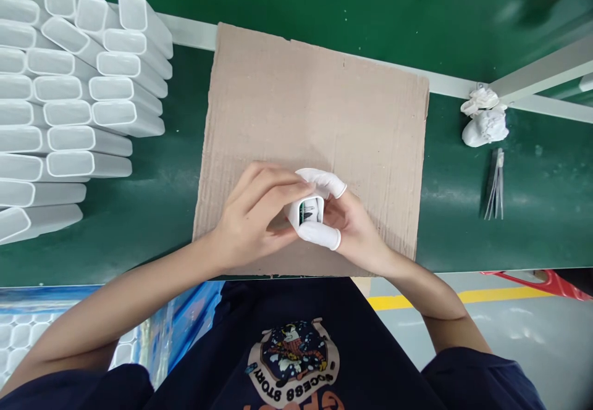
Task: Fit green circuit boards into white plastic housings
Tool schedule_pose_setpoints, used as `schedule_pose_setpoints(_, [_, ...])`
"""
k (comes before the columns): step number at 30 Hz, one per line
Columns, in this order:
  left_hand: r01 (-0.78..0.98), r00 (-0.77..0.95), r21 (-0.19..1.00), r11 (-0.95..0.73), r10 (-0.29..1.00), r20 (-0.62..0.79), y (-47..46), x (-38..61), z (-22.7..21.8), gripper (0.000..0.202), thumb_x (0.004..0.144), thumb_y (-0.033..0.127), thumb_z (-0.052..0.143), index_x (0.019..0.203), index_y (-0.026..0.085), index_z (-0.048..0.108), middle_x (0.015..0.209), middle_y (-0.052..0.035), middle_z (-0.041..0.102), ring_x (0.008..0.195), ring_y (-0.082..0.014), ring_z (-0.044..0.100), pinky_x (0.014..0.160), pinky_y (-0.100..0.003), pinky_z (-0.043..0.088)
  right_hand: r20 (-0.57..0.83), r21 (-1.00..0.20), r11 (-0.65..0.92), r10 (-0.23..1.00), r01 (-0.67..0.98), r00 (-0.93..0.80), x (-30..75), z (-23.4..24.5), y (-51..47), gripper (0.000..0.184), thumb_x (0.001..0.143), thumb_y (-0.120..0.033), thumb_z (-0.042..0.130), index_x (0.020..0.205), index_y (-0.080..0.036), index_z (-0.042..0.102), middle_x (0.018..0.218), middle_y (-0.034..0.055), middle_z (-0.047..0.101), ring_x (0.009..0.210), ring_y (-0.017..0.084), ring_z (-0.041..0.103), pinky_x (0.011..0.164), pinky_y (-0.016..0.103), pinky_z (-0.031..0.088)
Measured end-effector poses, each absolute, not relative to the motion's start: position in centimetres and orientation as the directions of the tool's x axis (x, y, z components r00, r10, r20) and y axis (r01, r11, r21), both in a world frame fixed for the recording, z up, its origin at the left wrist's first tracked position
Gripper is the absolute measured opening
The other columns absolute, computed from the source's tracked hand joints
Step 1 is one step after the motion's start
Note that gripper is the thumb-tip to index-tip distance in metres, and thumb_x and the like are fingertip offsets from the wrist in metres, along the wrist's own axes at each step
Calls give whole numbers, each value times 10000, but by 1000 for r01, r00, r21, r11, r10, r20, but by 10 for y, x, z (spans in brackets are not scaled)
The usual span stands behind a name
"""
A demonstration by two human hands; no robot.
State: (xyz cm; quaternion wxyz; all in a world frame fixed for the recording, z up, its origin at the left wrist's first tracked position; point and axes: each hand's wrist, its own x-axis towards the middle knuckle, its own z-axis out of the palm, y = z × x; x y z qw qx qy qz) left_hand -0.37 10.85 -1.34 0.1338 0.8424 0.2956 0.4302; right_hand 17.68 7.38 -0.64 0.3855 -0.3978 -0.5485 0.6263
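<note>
A white plastic case [293, 213], shaped like a short tube with rounded corners, is held over the cardboard sheet [315, 107]. Its open end faces me, and a bit of green and some dark marks show inside. My left hand [259, 212] grips it from the left, fingertips along its far side. From the right, my right hand [354, 225] holds the same case between fingers and thumb, both wearing white finger cots [319, 236]. The rest of the case is hidden behind the fingers.
Stacked white tubes [69, 113] fill the left of the green table [180, 150]. At the right lie crumpled white finger cots [486, 123] and a bundle of thin grey strips [495, 184]. A metal frame bar [546, 70] crosses the upper right. A blue-lined crate [189, 317] stands below left.
</note>
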Motion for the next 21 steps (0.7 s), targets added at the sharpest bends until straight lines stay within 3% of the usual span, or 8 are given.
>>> schedule_pose_setpoints(3, [362,464,488,-795,607,645,110,-4,-16,313,869,236,673,1154,182,555,984,-93,693,876,-218,672,723,-378,572,-18,-995,13,950,97,-313,181,-1,73,467,889,-327,691,1312,-205,535,1219,80,657,1041,193,678,935,350,588])
schedule_pose_setpoints(8, [422,486,413,-807,586,648,108,-5,-21,275,858,191,671,1113,192,567,975,-86,691,845,-212,660,704,-377,565,-21,-990,13,969,138,-246,185,6,74,248,905,-305,670,1130,-205,693,1133,47,729,981,206,724,872,333,633])
schedule_pose_setpoints(12, [458,515,350,-817,564,645,106,-5,-24,273,853,183,680,1103,170,572,964,-91,703,802,-206,653,654,-361,548,-22,-982,27,966,185,-259,184,6,74,274,885,-164,640,1142,-216,719,1107,24,740,967,201,732,868,319,637])
schedule_pose_setpoints(17, [491,523,211,-845,480,705,108,-1,-30,236,837,138,683,1050,107,588,884,-105,699,711,-190,623,580,-337,503,-47,-960,20,972,279,-230,184,3,76,298,883,-130,604,1138,-213,735,1080,23,749,921,204,741,862,346,641])
schedule_pose_setpoints(21, [474,505,285,-833,522,687,110,2,-27,183,849,138,655,1015,125,578,826,-90,683,700,-194,616,568,-338,500,-77,-964,-6,962,265,-261,187,2,78,307,884,-134,599,1146,-221,735,1070,14,752,929,206,740,871,354,636])
